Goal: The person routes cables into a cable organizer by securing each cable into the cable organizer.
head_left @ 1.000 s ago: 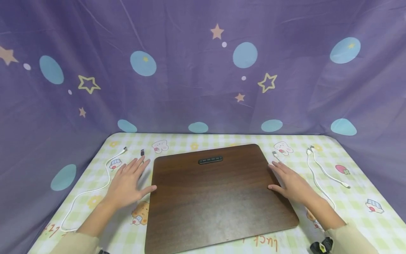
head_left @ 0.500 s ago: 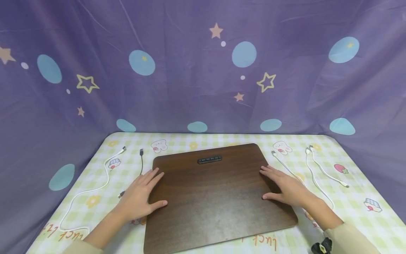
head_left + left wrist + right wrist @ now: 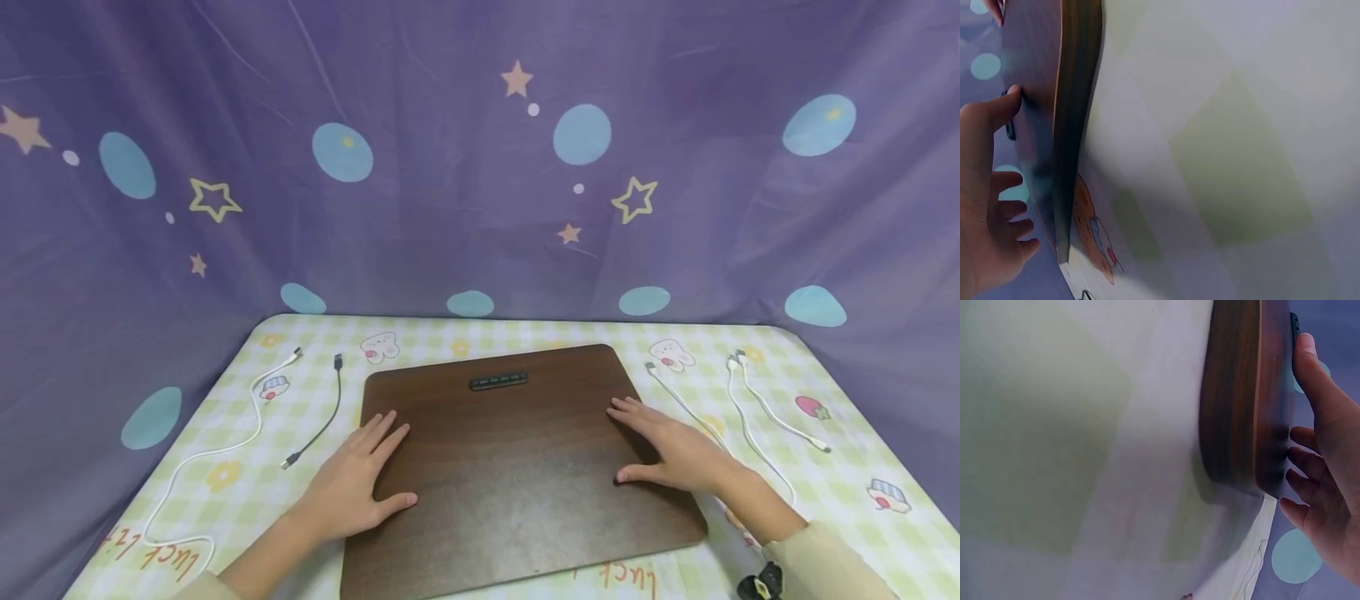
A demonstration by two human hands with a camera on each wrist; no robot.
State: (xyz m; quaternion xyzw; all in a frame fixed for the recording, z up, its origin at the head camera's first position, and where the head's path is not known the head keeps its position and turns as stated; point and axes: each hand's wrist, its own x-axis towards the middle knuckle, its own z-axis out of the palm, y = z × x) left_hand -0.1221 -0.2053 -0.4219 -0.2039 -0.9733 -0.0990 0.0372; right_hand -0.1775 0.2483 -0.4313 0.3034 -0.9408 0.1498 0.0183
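A brown wood-grain board [image 3: 510, 467] lies slightly turned on the table. Near its far edge sits a small black slotted strip [image 3: 498, 382], which looks like a cable holder. My left hand [image 3: 348, 483], fingers spread, is over the board's left edge. Over the right edge is my right hand [image 3: 675, 450], its thumb apart from the fingers. Neither hand holds anything. In the left wrist view the thumb [image 3: 1007, 106] is close to the board's top; whether it touches is unclear. The right wrist view shows the right fingers [image 3: 1304, 465] beside the board's thick rounded edge [image 3: 1229, 394].
Left of the board lie a long white cable [image 3: 217, 450] and a short black USB cable [image 3: 322, 429]. To the right are several white cables, among them a short one [image 3: 776, 408]. A checked cloth [image 3: 847, 533] covers the table, and a purple curtain [image 3: 450, 208] hangs behind.
My left hand has moved right and nearer, from beside the board to over its left edge, uncovering the black cable. My right hand has shifted slightly left and nearer. The board stays put.
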